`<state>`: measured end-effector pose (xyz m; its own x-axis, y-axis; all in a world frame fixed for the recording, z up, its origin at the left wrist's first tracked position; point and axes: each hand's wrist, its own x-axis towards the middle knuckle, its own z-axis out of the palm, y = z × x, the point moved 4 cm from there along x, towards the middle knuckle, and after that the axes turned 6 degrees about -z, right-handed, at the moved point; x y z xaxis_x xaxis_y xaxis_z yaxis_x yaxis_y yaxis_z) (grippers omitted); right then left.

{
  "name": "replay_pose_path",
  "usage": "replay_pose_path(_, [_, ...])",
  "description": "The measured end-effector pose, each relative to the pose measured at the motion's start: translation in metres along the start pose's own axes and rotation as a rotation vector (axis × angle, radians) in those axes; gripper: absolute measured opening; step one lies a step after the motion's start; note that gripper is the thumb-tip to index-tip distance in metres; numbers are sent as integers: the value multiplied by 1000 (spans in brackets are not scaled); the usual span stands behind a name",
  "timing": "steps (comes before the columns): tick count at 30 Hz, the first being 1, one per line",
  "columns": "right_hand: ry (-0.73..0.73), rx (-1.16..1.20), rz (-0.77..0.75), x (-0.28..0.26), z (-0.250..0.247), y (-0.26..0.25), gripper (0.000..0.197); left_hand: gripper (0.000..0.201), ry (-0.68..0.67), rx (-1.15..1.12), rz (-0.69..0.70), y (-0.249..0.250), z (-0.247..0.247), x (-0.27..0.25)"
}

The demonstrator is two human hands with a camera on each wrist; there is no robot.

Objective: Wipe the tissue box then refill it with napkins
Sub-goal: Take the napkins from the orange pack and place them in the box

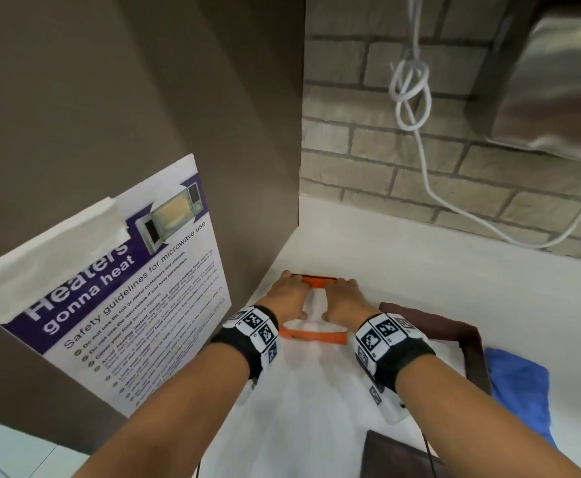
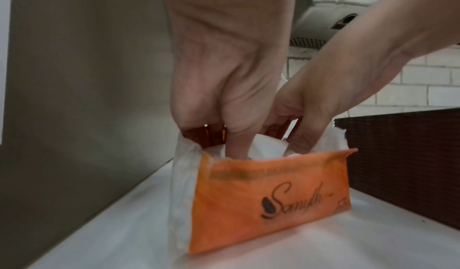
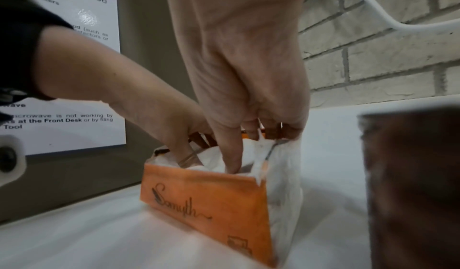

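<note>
An orange napkin pack stands open-topped on the white counter. White napkins fill it. My left hand reaches into the pack's left half, thumb on the near side of the stack and fingers on the far side. My right hand grips the right half the same way. The dark brown woven tissue box sits just right of the pack, and neither hand touches it.
A blue cloth lies right of the box. A dark brown flat piece lies near the front edge. A grey cabinet side with a microwave poster walls the left. A white cable and a metal appliance hang on the brick wall.
</note>
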<state>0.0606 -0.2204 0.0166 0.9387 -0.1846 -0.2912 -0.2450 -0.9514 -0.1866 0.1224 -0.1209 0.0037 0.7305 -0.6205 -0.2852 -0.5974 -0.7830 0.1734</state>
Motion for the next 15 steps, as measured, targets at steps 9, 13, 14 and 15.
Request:
replay_pose_path(9, [59, -124, 18, -5, -7, 1, 52, 60, 114, -73, 51, -2, -3, -7])
replay_pose_path(13, [92, -159, 0, -10, -10, 1, 49, 61, 143, -143, 48, -4, -7, -11])
replay_pose_path(14, [93, -166, -5, -11, -10, 0, 48, 63, 146, -148, 51, -5, -7, -12])
replay_pose_path(15, [90, -172, -9, -12, -10, -2, 47, 63, 145, -138, 51, -5, -7, -13])
